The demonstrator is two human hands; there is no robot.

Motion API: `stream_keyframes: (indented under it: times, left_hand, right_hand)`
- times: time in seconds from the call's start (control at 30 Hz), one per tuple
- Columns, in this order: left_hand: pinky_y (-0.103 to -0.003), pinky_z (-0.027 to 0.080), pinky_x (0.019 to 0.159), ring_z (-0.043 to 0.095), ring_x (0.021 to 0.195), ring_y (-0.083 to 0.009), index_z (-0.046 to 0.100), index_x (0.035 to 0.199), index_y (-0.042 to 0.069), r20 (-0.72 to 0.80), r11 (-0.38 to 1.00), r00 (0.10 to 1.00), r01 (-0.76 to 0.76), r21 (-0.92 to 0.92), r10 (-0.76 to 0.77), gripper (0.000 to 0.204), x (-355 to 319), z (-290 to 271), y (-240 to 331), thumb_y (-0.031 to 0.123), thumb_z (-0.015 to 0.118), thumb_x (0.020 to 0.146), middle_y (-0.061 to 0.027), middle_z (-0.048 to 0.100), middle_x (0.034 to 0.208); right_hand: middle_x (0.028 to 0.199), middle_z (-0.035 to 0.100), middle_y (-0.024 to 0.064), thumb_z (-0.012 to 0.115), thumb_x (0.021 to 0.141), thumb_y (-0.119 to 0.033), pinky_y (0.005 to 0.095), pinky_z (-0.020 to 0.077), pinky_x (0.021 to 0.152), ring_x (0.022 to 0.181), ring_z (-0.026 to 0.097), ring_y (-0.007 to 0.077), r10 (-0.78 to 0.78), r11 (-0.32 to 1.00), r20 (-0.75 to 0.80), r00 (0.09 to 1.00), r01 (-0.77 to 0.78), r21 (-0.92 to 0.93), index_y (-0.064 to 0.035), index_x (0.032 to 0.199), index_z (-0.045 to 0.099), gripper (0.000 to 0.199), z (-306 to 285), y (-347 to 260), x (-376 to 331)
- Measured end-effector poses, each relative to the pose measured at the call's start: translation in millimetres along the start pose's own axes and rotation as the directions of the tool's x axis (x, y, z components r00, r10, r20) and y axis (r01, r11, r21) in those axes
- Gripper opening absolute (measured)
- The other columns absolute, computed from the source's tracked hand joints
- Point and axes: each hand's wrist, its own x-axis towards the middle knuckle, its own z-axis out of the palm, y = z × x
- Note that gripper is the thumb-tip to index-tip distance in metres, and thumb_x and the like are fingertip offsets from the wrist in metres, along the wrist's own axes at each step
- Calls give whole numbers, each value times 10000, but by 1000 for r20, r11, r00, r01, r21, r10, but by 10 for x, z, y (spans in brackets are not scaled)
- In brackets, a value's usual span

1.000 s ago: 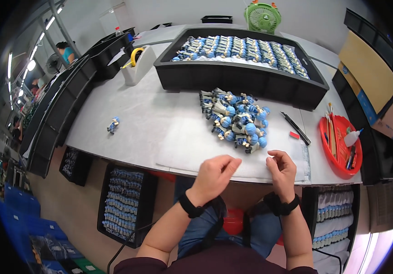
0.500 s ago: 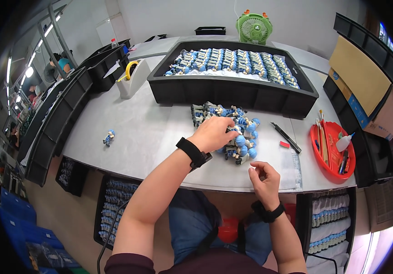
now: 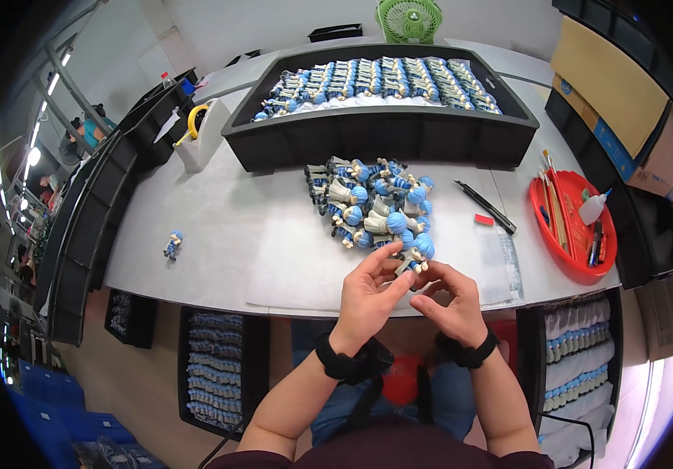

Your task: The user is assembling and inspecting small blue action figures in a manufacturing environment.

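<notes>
A small blue-haired figurine [image 3: 416, 258] is held up at the table's front edge, between my two hands. My left hand [image 3: 371, 295] closes around it from the left, thumb and fingers bent. My right hand [image 3: 455, 306] meets it from the right with curled fingers, the index fingertip at its lower part. My fingers cover part of its body. Just beyond lies a loose heap of similar figurines [image 3: 346, 192], piled on the white table covering. A single figurine [image 3: 173, 245] lies apart at the left of the table.
Behind the heap stands a black tray [image 3: 375, 134] filled with rows of figurines. At right are a black pen [image 3: 486, 206], a red block [image 3: 483, 220] and a red basket [image 3: 578, 270] of brushes. A tape dispenser [image 3: 203, 141] stands left; filled crates [image 3: 254, 367] sit below.
My left hand has come back from the heap toward the front edge with a figurine. My right hand has moved up to meet it. The view has shifted slightly.
</notes>
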Motion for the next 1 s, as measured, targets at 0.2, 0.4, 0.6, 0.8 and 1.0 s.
stream_keyframes:
  times: [0.2,0.4,0.6,0.8,1.0]
  left_hand:
    - [-239,487,734,584,829,-120,531,1043,-38,2,984,996,91,150,-93,258,17,-45,-57,-10,601,796,-84,605,947]
    - [-252,517,677,593,795,-141,475,1045,-32,81,990,988,135,-38,-131,295,44,-176,-135,28,621,796,-93,590,899]
    - [-252,512,665,605,725,-146,356,1128,-18,58,977,978,204,-68,-200,403,67,-191,-67,16,597,807,-114,586,845]
    - [-240,514,628,597,716,-135,347,1158,-29,145,967,971,208,-144,-188,437,54,-248,-39,22,601,806,-108,591,827]
    - [-241,501,675,595,687,-128,339,1200,-28,177,968,967,209,-136,-184,439,44,-265,-51,19,562,825,-101,593,829]
  right_hand:
    - [869,613,97,596,815,-96,242,452,682,794,572,128,85,995,83,993,-81,-55,62,1066,545,301,-39,19,-15]
    - [893,617,109,488,879,-66,243,455,683,765,574,127,140,989,81,987,-143,26,65,1108,529,267,-14,27,-5]
    - [851,627,99,492,882,-70,231,456,660,748,580,117,154,988,77,985,-152,-22,47,1081,558,240,-8,4,4]
    - [848,633,94,558,855,-97,226,458,651,749,583,113,140,987,73,988,-145,72,38,1053,580,241,1,22,-26]
    - [861,637,99,608,825,-119,229,463,660,762,589,116,106,994,67,992,-108,25,33,1034,592,259,-36,21,-29]
